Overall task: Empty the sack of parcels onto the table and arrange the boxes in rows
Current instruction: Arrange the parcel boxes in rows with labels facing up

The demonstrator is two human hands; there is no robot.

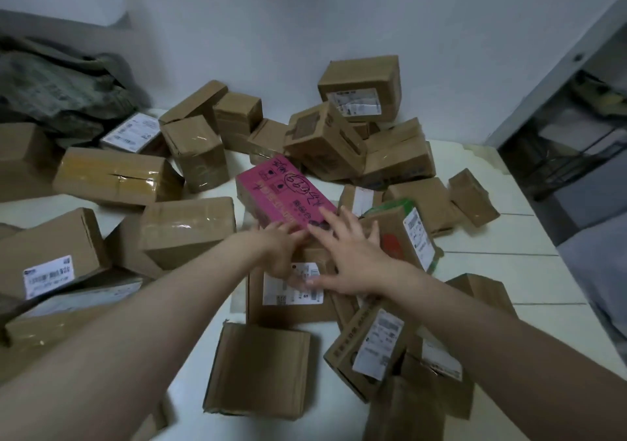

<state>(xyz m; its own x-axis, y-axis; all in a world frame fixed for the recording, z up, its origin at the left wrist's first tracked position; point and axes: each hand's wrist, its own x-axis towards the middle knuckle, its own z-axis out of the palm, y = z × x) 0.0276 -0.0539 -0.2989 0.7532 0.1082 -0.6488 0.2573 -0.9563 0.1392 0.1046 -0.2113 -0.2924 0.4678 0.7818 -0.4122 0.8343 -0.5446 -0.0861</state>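
- Nearest the camera, on the near side of the pink box (281, 193), a plain brown box (258, 369) is lying flat on the white table (492, 271), apart from the heap.
- Just short of the pink box, a labelled box (291, 296) is lying label up, and both hands are reaching across above it.
- The left hand (283, 249) is meeting the pink box's near edge. Its fingers (291, 232) are blurred, so I cannot tell whether they are gripping.
- The right hand (353, 257) is lying open, its fingers (339, 223) spread straight over the pink box's near right corner, probably steadying it for a two-handed lift.
- The pink box seems to be leaning on its neighbours, as if lying where it tumbled.
- Beyond it, brown boxes (325, 138) are lying jumbled toward the wall, so no rows are forming yet.
- Far left of the pink box, the sack (57, 91) is lying slumped, apparently emptied.
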